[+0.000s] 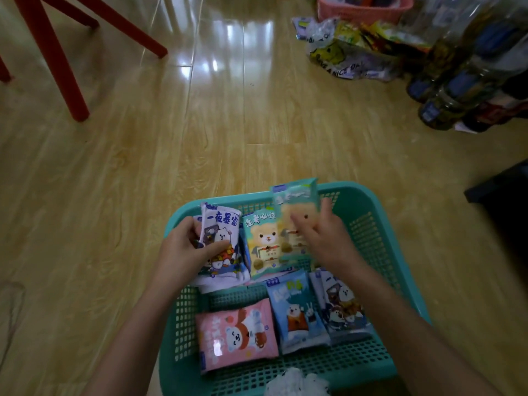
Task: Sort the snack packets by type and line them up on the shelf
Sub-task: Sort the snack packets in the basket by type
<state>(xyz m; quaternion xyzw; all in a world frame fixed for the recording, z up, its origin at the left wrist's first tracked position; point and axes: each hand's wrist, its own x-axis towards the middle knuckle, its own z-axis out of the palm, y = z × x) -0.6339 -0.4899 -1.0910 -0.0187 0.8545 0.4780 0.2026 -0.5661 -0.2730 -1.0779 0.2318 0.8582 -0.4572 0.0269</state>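
Left grip (183,247) clenched round white packet (220,232); stack (220,278) beneath half hidden. Right grip (323,235), blurred, apparently pinched teal packet (297,201); second teal packet (263,244) beside.

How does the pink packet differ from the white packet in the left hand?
The pink packet lies flat on the basket floor, untouched; the white packet is gripped by the left hand and tilted up. The pink packet is pink all over; the white packet is white with dark blue lettering. Both show a cartoon white bear.
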